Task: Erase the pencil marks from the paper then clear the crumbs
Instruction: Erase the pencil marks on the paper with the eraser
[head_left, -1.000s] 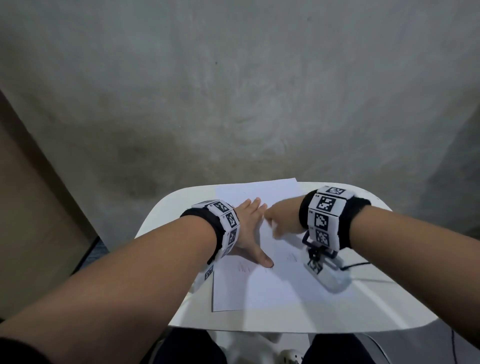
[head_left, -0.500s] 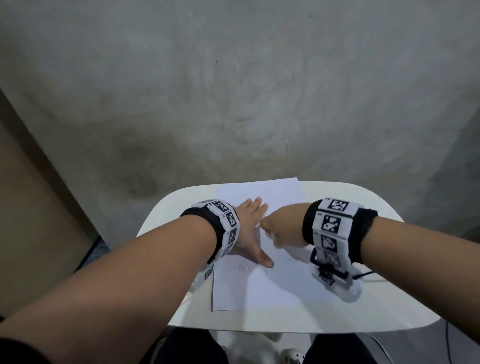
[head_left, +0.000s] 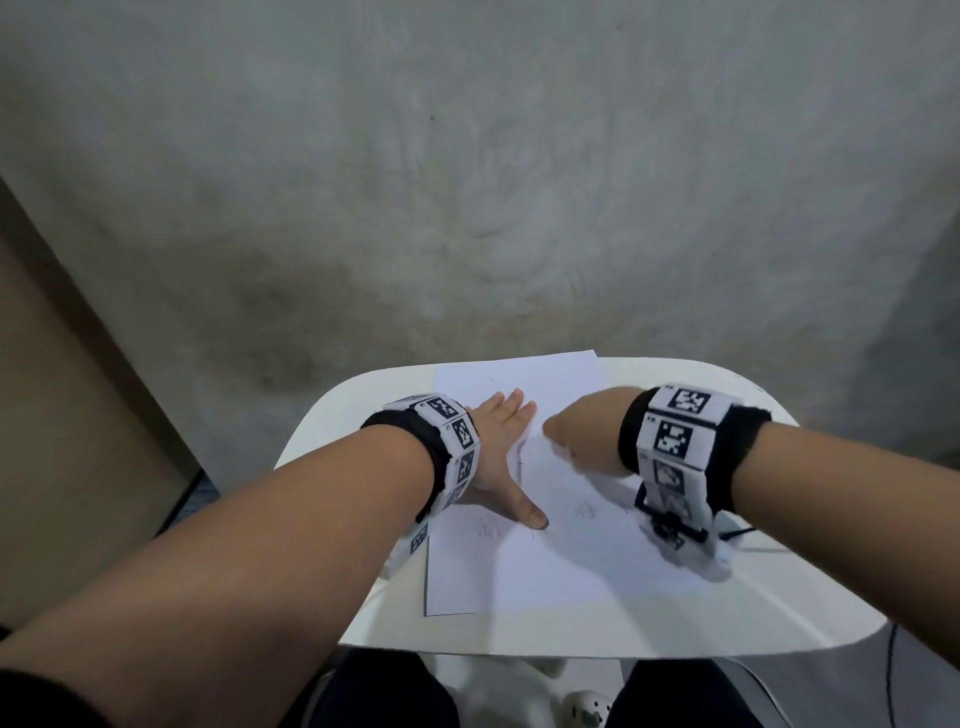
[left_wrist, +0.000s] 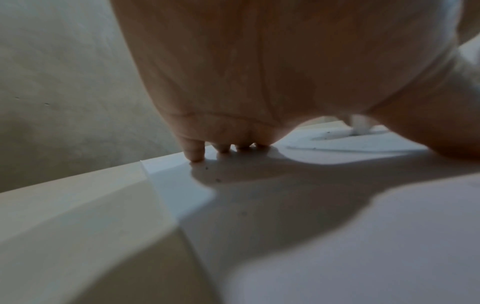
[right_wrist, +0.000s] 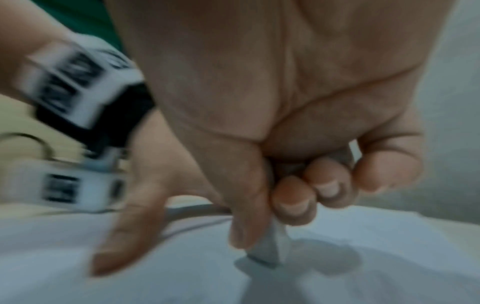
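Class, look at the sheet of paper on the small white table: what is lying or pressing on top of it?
On the paper the left hand presses flat, the right hand rubs an eraser, and pencil marks show. Whatever lies beneath either hand is covered.
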